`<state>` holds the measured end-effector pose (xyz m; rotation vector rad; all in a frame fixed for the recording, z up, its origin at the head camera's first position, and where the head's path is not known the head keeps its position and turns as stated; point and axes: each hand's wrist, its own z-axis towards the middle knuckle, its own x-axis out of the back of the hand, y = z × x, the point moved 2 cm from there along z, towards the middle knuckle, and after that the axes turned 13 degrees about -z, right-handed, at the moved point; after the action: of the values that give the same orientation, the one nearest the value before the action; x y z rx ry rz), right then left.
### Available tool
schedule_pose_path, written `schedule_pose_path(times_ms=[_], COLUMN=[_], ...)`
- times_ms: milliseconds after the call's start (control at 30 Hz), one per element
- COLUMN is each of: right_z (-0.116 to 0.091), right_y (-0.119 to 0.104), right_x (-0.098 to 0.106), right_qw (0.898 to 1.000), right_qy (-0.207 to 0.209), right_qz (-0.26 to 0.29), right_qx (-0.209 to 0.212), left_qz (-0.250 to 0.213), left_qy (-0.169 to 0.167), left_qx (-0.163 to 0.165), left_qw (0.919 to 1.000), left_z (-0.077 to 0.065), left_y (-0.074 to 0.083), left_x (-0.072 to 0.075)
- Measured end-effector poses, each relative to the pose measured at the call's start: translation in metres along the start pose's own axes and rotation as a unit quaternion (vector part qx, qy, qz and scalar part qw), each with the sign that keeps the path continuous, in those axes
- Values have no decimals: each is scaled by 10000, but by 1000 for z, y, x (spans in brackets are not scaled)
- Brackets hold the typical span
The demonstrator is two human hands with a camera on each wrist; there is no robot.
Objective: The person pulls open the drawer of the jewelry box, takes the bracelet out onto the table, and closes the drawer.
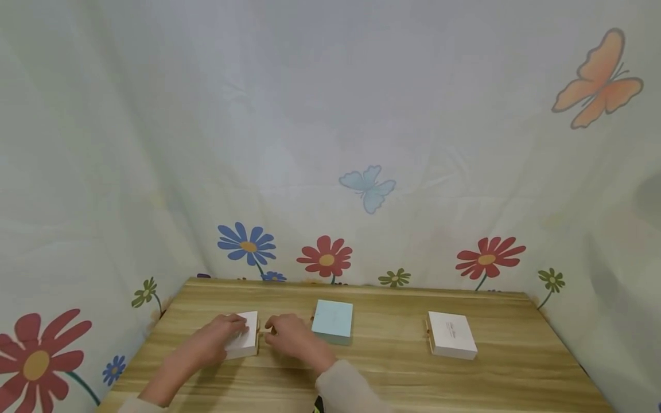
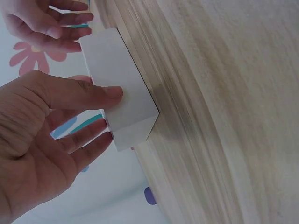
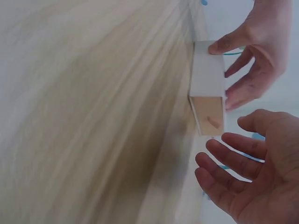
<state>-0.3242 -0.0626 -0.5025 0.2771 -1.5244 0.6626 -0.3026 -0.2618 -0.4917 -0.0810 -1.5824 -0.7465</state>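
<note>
My left hand (image 1: 213, 339) holds a white box (image 1: 250, 338) at the left of the wooden table. In the left wrist view, the thumb lies on one face of that white box (image 2: 119, 79) and the fingers are at the opposite side. A tan end panel (image 3: 202, 108) with a small brown pull tab (image 3: 213, 122) shows in the right wrist view. Facing this end, my right hand (image 1: 295, 338) is apart from the box. Its fingers (image 3: 236, 156) are loosely bent with nothing between them.
A light blue box (image 1: 333, 319) lies just beyond my right wrist. Farther right sits another white box (image 1: 451, 334) with small dark print on top. The wooden table (image 1: 387, 373) ends at a flower-printed curtain (image 1: 413, 229) behind and at both sides.
</note>
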Motion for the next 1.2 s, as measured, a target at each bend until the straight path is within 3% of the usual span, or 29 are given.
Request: schedule_pose_path(times_ms=[367,567,867,1200], right_z=[13,22,32,35], right_y=[-4,1,-8,-12], right_x=[-12,-13,-6,-6], right_qw=[9961,9963,9979,9979], right_qy=[147,242,-14,101], right_qz=[690,442,275,-31], right_qx=[-538,-694,-585,-640], left_qz=[-9,5,-69,-67], left_qy=[127,12,-75,-115], left_qx=[-361,-554,-352,-370], left_qw=[9993,9985,9993,9992], left_z=[7,18,20,22], left_y=[-6,-6,-8,-6], left_x=[0,0,4,3])
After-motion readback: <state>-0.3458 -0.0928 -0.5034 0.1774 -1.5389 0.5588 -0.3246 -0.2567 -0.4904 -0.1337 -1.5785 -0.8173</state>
